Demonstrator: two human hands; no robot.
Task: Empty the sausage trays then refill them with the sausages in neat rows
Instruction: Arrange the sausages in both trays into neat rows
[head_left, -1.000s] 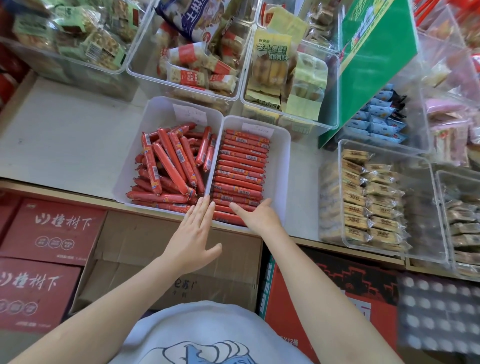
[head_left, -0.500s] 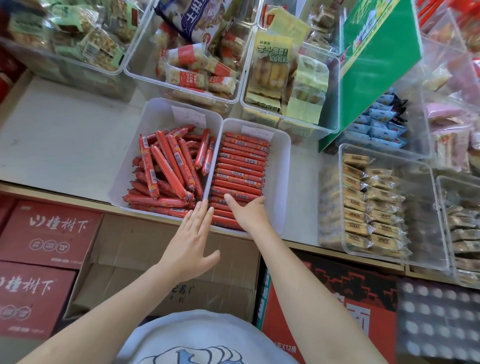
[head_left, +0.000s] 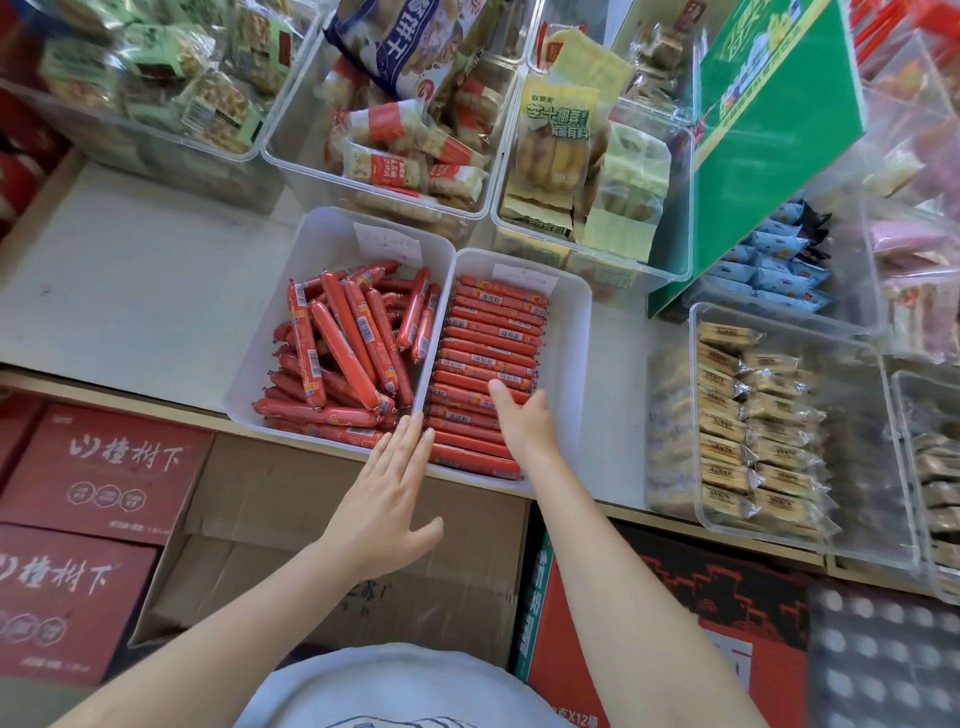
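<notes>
Two white trays stand side by side on the shelf. The left tray (head_left: 270, 332) holds red sausages (head_left: 343, 343) piled loosely at mixed angles. The right tray (head_left: 571, 332) holds red sausages (head_left: 493, 338) stacked in a neat row along its left side, with bare floor on its right. My left hand (head_left: 384, 499) is flat with straight fingers, its tips at the front rim where the two trays meet. My right hand (head_left: 522, 423) lies on the near end of the neat row, fingers spread, gripping nothing.
Clear bins of packaged snacks (head_left: 395, 124) stand behind the trays, and a clear bin of wrapped bars (head_left: 753, 415) sits to the right. A green board (head_left: 769, 135) leans at the back right. Cardboard boxes (head_left: 98, 467) sit below the shelf edge.
My right hand has slid forward from the tray's front rim onto the neat row of sausages. My left hand has stayed at the front rim between the trays.
</notes>
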